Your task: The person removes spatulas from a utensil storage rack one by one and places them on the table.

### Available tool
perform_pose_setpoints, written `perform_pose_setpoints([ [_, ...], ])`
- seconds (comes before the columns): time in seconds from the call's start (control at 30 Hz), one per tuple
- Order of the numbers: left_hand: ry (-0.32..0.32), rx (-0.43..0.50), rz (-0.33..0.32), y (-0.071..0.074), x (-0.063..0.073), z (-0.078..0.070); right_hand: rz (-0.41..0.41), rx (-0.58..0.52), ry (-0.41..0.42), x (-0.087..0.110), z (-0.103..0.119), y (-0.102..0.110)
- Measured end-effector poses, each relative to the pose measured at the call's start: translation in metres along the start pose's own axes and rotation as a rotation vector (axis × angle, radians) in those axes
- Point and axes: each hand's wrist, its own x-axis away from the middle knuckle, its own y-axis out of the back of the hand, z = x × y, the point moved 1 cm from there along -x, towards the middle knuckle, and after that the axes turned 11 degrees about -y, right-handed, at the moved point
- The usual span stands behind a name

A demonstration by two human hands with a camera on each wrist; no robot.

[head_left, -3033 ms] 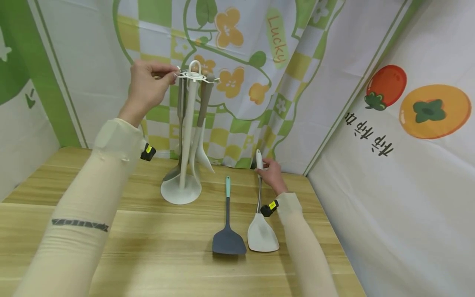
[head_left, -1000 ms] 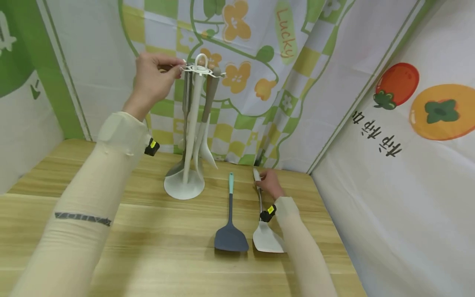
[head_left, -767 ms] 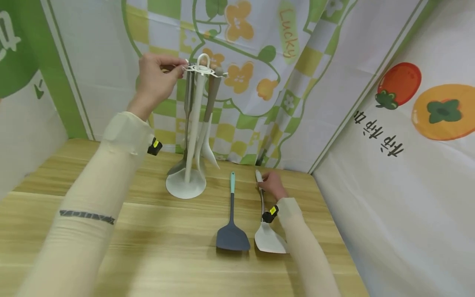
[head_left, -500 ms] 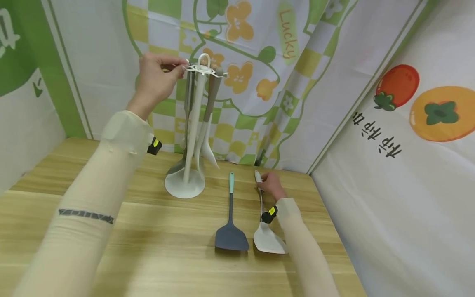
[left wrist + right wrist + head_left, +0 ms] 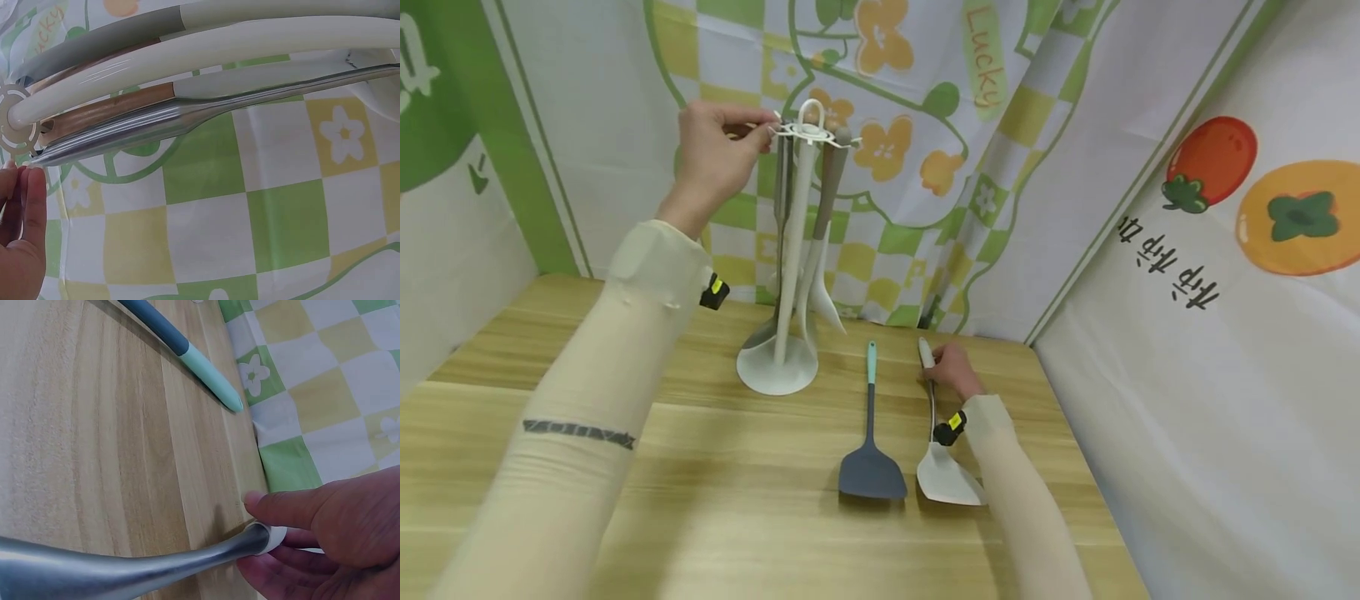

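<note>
A white utensil rack (image 5: 795, 242) stands upright at the back of the table, with several utensils hanging from its top ring. My left hand (image 5: 711, 158) pinches a hook on the ring's left side with thumb and forefinger; in the left wrist view the fingertips meet beside the end of a steel ladle handle (image 5: 131, 134). At the right, a white-bladed spatula (image 5: 946, 477) lies on the wood, its steel shaft running up to a white handle. My right hand (image 5: 953, 371) grips that handle, thumb on one side and fingers on the other, partly covering it.
A dark grey spatula (image 5: 871, 473) with a mint handle lies left of the white one, roughly parallel. Behind the wooden table (image 5: 760, 508) hangs a checked curtain (image 5: 865, 250). A white cloth wall (image 5: 1172, 400) borders the right edge.
Since three seconds ago, my right hand has lowered the white spatula's handle end toward the table. The left hand has stayed at the rack. The head view has shifted slightly.
</note>
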Motion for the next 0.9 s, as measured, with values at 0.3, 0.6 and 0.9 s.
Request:
perform_pose_setpoints([
  [0.3,-0.006,-0.003,-0.009,0.0001,-0.0022,0.0020,0.027,0.034,-0.022,0.0036,0.0018,0.0007],
  [0.6,0.032,-0.009,0.034,0.0008,0.0010,0.0025,0.030,0.042,-0.020,0.0056,0.0027,0.0015],
  [0.9,-0.022,0.120,0.059,-0.0021,0.0022,0.0056,0.049,0.029,-0.054,0.0082,0.0013,0.0037],
])
